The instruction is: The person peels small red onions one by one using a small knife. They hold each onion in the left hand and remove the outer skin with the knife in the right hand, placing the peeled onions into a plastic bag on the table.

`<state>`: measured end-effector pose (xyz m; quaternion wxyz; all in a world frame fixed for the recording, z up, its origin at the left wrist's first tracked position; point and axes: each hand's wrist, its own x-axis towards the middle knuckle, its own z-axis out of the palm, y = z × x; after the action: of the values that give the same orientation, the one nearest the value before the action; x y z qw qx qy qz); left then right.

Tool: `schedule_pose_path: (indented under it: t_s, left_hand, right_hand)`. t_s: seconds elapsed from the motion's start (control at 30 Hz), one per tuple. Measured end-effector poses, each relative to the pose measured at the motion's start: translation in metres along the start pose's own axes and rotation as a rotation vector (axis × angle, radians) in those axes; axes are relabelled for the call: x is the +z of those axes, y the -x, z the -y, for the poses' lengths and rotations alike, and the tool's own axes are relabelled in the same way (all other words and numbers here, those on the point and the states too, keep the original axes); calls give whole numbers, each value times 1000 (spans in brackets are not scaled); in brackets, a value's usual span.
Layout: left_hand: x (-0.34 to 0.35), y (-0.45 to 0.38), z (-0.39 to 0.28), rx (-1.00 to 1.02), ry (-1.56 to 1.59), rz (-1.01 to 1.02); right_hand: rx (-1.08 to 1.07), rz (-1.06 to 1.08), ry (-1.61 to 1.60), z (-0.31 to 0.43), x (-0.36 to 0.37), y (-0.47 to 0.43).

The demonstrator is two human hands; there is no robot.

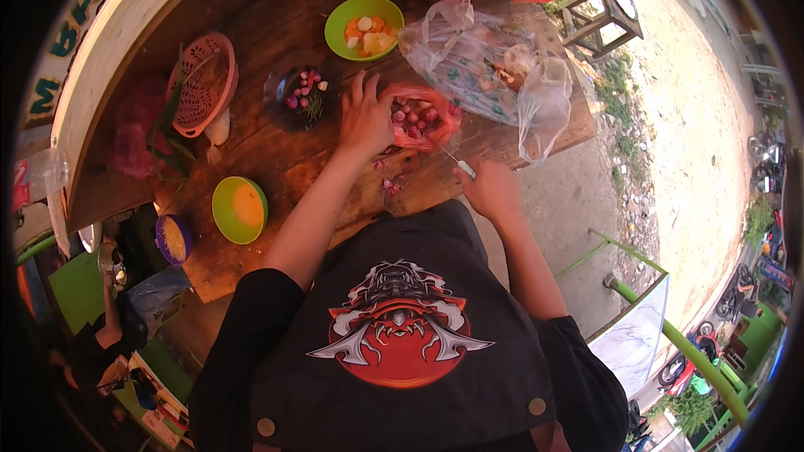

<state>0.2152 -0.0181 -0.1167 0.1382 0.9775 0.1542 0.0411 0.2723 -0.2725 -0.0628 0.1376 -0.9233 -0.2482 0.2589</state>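
My left hand (366,118) lies at the left rim of a red plastic bag (445,130) filled with shallots (416,118). Its fingers point away from me and look spread; whether they pinch the bag's edge is hidden. In my right hand (493,189), at the table's near edge, is a small knife with a pale handle (465,168). The thin blade points towards the bag. Shallot skins (391,186) are scattered on the wood below the bag. Left of my left hand, a glass plate (274,97) holds peeled shallots, red chili, a pale clove and a green sprig.
On the wooden table (308,169) are a green bowl (336,19) of orange and pale slices, clear plastic bags (465,69), a pink basket (204,119) and a green bowl (220,210) with yellowish contents. A purple bowl (162,252) sits near the left edge. Another person's arm (112,317) shows lower left.
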Motion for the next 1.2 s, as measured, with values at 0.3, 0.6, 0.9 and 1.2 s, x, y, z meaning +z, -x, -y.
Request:
schedule_pose_path:
  t_s: [0.3, 0.6, 0.9, 1.2]
  left_hand:
    - [-6, -7, -4, -42, 59, 124]
    - [-2, 12, -3, -32, 252, 4]
    - [-31, 48, -7, -210, 1023, 118]
    - [-51, 73, -16, -486, 1886, 428]
  right_hand:
    - [16, 57, 16, -4, -14, -11]
    - [-49, 31, -82, -4, -20, -13]
    - [-76, 61, -366, 3, -28, -9]
    - [-204, -78, -865, 68, -8, 12]
